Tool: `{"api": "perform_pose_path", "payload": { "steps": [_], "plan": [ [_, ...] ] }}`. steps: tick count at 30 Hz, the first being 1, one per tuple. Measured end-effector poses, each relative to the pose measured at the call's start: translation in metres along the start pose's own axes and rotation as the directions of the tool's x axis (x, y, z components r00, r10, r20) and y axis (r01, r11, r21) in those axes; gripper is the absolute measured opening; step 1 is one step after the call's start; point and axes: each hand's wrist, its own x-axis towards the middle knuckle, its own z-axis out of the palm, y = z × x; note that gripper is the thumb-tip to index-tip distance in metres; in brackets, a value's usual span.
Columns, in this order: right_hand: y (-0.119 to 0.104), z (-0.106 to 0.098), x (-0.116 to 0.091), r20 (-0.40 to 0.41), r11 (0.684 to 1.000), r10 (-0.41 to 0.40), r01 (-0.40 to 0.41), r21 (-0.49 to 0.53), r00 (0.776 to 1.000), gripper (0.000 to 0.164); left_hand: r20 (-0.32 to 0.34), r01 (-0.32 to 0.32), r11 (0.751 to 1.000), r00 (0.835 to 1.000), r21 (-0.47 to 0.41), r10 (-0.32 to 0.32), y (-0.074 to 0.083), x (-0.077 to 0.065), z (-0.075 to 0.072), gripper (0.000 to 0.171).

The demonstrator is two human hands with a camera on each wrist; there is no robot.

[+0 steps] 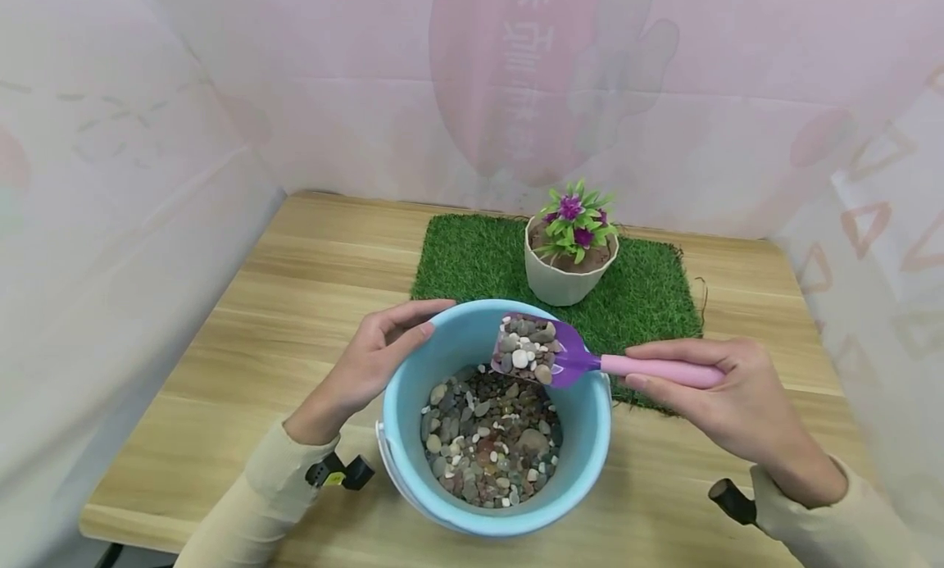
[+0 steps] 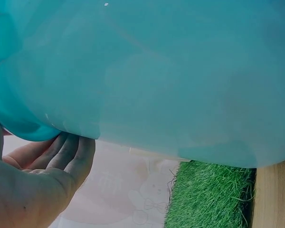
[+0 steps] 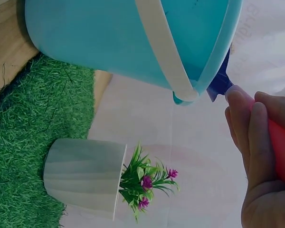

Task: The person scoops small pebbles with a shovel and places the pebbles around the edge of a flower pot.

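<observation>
A light blue bucket [image 1: 496, 519] stands on the table, with many mixed pebbles [image 1: 490, 437] on its bottom. My left hand [image 1: 372, 359] holds the bucket's left rim, its thumb at the rim's edge; in the left wrist view its fingers [image 2: 78, 161] lie against the outer wall below the lip. My right hand [image 1: 726, 396] grips the pink handle of a small purple shovel [image 1: 577, 359]. Its blade is over the bucket's opening, loaded with grey, brown and white pebbles [image 1: 525, 347]. In the right wrist view, the bucket wall hides most of the shovel's blade [image 3: 222, 81].
Behind the bucket lies a green artificial grass mat [image 1: 472, 256] bearing a white flowerpot [image 1: 560, 283] with purple flowers. The bucket's white handle [image 3: 164, 47] hangs down its side. Printed cloth walls [image 1: 354, 134] close off the wooden table [image 1: 243, 347] at back and sides.
</observation>
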Motion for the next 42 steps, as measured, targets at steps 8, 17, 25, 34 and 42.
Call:
{"api": "perform_pose_path", "payload": {
  "steps": [8, 17, 25, 34, 42],
  "plan": [
    [0.0, -0.005, -0.002, -0.016, 0.999, -0.003, 0.003, -0.043, 1.0, 0.034, -0.005, 0.013, 1.0, 1.0, 0.01, -0.013, 0.0, -0.003, 0.001, 0.041],
    [-0.003, -0.011, -0.003, -0.051, 0.996, -0.006, 0.001, -0.087, 0.999, 0.034, 0.007, 0.001, 1.0, 1.0, 0.006, -0.001, 0.0, -0.004, 0.001, 0.042],
    [-0.005, -0.013, -0.001, -0.065, 0.995, -0.047, 0.04, -0.093, 0.997, 0.033, 0.0, -0.002, 1.0, 1.0, 0.002, 0.002, 0.003, -0.004, 0.0, 0.04],
    [-0.007, -0.019, -0.004, -0.087, 0.99, 0.056, -0.067, -0.125, 0.995, 0.03, 0.014, -0.011, 1.0, 1.0, -0.016, 0.011, 0.002, -0.001, 0.0, 0.042],
    [-0.002, -0.024, -0.007, -0.135, 0.993, 0.003, -0.019, -0.119, 0.991, 0.033, 0.02, -0.008, 0.999, 1.0, -0.031, 0.009, 0.0, -0.002, -0.001, 0.042]
  ]
}}
